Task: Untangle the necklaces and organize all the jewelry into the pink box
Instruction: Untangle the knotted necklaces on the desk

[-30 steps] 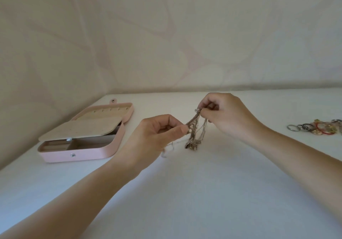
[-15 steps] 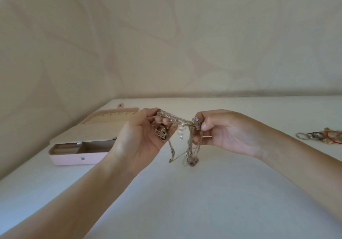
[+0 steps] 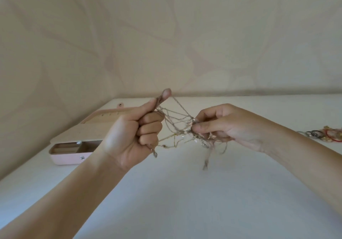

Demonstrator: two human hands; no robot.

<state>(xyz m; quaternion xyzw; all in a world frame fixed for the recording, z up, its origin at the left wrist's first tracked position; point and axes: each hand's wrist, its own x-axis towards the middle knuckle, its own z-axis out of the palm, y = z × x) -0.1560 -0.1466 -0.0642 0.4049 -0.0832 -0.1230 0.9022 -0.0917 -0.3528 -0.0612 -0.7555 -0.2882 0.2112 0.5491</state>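
both hands are up over the white table (image 3: 185, 201), left hand (image 3: 133, 133) fisted round one end of the tangled necklaces (image 3: 179, 127), right hand (image 3: 222, 125) pinching the other, open pink box (image 3: 70, 158) by the table's left edge

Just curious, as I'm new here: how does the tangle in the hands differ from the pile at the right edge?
The tangle is held in the air, stretched between the left hand and right hand; the pile lies on the table. The tangle is thin pale chains spread like a web; the pile is bunched rings, with one red hoop. Shared: neither is in the pink box.
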